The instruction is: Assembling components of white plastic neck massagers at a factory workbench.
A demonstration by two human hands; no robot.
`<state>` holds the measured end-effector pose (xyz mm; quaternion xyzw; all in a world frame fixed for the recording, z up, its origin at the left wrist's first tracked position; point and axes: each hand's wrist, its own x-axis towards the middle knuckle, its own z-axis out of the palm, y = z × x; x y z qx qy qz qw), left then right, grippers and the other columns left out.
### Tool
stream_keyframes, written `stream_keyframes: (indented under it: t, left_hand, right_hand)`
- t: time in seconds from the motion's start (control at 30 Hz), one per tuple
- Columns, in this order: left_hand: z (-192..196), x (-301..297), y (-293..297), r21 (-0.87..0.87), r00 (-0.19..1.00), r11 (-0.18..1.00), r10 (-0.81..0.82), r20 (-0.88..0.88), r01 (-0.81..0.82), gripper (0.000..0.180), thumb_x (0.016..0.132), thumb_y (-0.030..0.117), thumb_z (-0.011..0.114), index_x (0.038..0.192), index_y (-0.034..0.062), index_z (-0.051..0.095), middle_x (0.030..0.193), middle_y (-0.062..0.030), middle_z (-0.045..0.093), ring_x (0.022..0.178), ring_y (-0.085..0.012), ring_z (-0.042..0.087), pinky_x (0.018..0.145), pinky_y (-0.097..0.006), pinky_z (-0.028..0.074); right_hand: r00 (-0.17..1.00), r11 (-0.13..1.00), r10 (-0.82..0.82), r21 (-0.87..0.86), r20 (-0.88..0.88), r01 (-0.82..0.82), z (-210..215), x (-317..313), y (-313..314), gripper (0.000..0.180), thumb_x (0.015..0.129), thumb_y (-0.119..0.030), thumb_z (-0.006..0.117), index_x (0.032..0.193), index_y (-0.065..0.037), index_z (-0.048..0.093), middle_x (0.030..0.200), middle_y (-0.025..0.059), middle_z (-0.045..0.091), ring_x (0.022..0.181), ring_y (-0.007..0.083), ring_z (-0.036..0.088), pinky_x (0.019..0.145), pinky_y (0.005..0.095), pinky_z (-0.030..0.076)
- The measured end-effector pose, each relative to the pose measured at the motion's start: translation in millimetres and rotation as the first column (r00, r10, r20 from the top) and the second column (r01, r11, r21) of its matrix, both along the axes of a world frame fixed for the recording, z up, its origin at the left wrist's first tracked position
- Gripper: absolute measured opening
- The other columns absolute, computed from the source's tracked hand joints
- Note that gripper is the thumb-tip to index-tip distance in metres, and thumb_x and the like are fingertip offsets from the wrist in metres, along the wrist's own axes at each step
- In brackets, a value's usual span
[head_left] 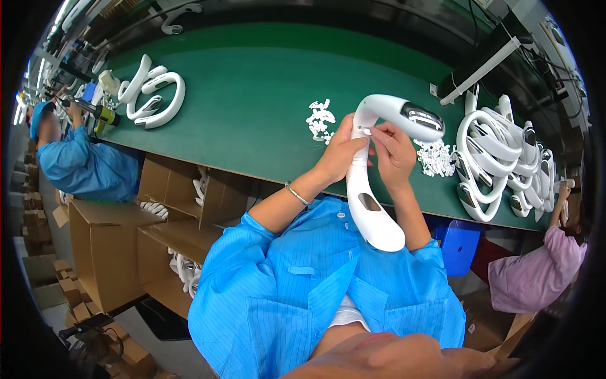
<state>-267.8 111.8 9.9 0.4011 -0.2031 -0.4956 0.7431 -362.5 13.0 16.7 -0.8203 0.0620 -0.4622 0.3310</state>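
In front of my chest, above the near edge of the green table (252,95), is a white, curved neckband device (369,218) with a glossy dark oval panel near each end. My left hand (341,155) is wrapped around its slim middle section. The fingers of my right hand (395,151) pinch a small white plastic piece (364,131) against that same section; they partly cover it. Loose white plastic pieces (320,118) lie scattered beyond my left hand. A denser heap of small white pieces (435,158) sits to the right of my right hand.
Many similar devices (489,148) are piled at the table's right; a few more (173,110) lie at left. A person in blue (85,158) holds a green-and-black power tool (104,114). Another in pink (536,271) is at right. Cardboard boxes (104,252) and a blue bin (459,246) stand below.
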Motion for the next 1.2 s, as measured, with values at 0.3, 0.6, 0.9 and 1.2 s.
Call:
stream_keyframes:
  t: [0.3,0.6,0.9,1.2]
  left_hand:
    - [-7.9,-12.0,-2.0,-0.201,0.989,0.979,0.045,0.138,-0.017,0.046,0.089,0.007,0.043,0.134,0.0085,0.03,0.111,-0.0087,0.051,0.086,-0.0165,0.059,0.064,-0.031,0.055]
    - [6.6,-11.5,7.7,-0.12,0.997,0.992,-0.047,-0.064,0.039,0.039,0.097,0.023,0.041,0.131,0.0081,0.03,0.103,-0.0078,0.051,0.078,-0.0125,0.057,0.059,-0.028,0.055]
    - [-0.1,-13.5,7.4,-0.129,0.999,0.991,-0.018,0.039,0.023,0.04,0.098,0.023,0.041,0.133,0.0076,0.032,0.105,-0.0096,0.053,0.081,-0.0164,0.059,0.063,-0.032,0.057]
    - [-2.7,-15.3,6.9,-0.054,0.997,0.999,-0.002,-0.076,-0.003,0.035,0.1,0.03,0.031,0.127,0.0091,0.037,0.095,-0.0058,0.054,0.072,-0.0116,0.057,0.057,-0.029,0.055]
  right_hand:
    - [0.982,0.999,-0.033,-0.035,0.186,0.041,-8.5,-3.5,7.5,0.018,0.074,0.013,0.063,0.088,0.002,0.067,0.089,0.0148,0.063,0.077,0.0218,0.061,0.066,0.0288,0.051]
    - [0.999,0.979,-0.006,0.202,0.04,-0.003,-5.1,-14.3,10.3,0.024,0.072,0.013,0.062,0.093,0.001,0.065,0.098,0.0131,0.061,0.081,0.0185,0.06,0.069,0.0297,0.049]
    - [0.997,0.773,0.061,0.63,0.037,-0.071,-4.9,-18.9,12.5,0.023,0.078,0.004,0.066,0.1,0.003,0.062,0.094,0.0081,0.064,0.086,0.0138,0.06,0.074,0.0259,0.05]
    - [0.979,0.981,0.034,0.191,-0.2,0.005,20.2,-21.5,11.8,0.019,0.074,0.005,0.064,0.092,0.0,0.065,0.085,0.0093,0.063,0.078,0.0199,0.061,0.068,0.0288,0.048]
